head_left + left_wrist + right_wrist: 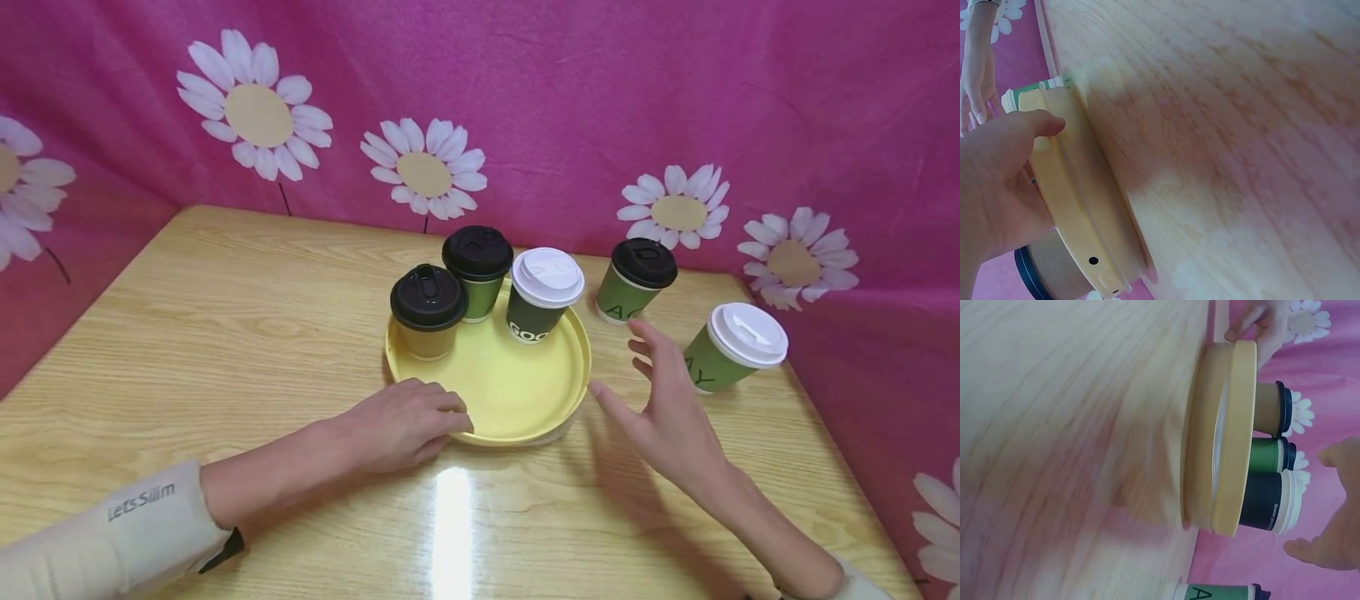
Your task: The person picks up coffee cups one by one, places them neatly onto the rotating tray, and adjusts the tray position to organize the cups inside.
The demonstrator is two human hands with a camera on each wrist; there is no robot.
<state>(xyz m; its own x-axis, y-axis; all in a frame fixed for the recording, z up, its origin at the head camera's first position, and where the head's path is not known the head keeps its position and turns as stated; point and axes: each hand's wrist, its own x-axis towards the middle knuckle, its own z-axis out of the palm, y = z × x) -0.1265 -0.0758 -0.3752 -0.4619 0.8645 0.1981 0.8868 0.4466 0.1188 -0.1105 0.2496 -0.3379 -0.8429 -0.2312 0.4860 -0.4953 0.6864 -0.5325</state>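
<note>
A round yellow tray (510, 392) lies on the table with three lidded paper cups on it: a tan cup with a black lid (428, 317), a green cup with a black lid (480, 267) and a black cup with a white lid (542, 292). My left hand (408, 421) grips the tray's near-left rim, its thumb (1047, 124) against the outer wall. Beyond the tray's right edge my right hand (671, 417) hovers, thumb and fingers spread with nothing between them. Just past its fingertips stands another green cup with a black lid (636, 279).
A green cup with a white lid (731, 346) stands at the far right, near the table's right edge. The wooden table (247, 333) backs onto a pink cloth (540, 108) printed with daisies, which also borders both sides.
</note>
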